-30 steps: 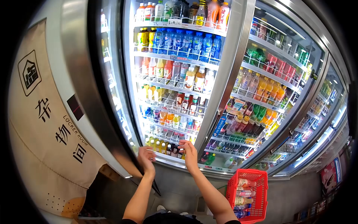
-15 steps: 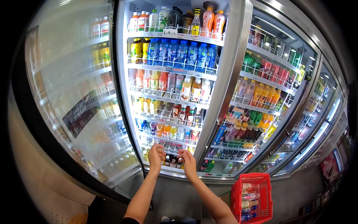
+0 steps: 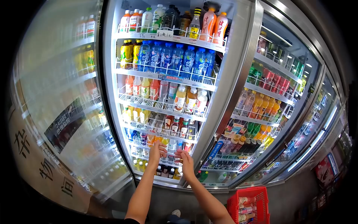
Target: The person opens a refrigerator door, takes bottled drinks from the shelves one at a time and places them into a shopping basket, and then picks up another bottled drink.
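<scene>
The blue bottles (image 3: 166,56) have blue caps and white letters, and the bottles at the left end of their row (image 3: 126,55) are yellow. The wire shelves (image 3: 156,108) are white. Low down, the dark bottles (image 3: 165,172) have white caps. The cans (image 3: 275,83) are red, the basket (image 3: 263,205) is bright red, and the cloth (image 3: 33,177) is beige with black characters.

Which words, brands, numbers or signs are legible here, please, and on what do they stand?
"杂物间": beige curtain, lower left.
"脉动": blue bottles, second shelf from top.
"24": dark panel on the open glass door; the rest is blurred.
"第2瓶1元", apparently: handwritten tag, top shelf.
Too small or blurred: other bottle labels, blue sign, bottles inside the red basket.
</scene>
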`<state>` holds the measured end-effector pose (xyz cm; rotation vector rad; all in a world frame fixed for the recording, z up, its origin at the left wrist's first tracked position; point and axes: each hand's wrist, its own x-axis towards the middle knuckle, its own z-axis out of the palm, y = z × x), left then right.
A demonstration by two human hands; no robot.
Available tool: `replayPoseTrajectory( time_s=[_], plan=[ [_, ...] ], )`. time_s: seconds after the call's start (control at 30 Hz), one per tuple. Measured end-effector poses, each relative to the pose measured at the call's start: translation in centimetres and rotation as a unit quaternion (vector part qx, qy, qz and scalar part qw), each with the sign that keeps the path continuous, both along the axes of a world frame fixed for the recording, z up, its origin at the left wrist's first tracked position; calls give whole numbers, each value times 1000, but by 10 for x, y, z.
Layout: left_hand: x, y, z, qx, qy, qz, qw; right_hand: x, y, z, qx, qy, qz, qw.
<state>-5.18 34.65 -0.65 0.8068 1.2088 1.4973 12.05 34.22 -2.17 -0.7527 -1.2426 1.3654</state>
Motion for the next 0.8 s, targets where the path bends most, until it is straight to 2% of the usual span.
replayPoseTrajectory(
  time_s=[0.13, 0.33, 0.67, 0.8],
  plan=[
    [-17, 9, 0, 17, 21, 11, 1000, 0, 38, 16, 0, 12, 13, 1000],
    [-71, 24, -19, 17, 45, 119, 992, 15, 118, 19, 17, 45, 38, 998],
    [-2, 116, 29, 26, 88, -18, 996, 33, 161, 9, -22, 30, 48, 998],
    [7, 158, 34, 62, 83, -14, 995, 39, 181, 19, -23, 22, 31, 999]
  ],
)
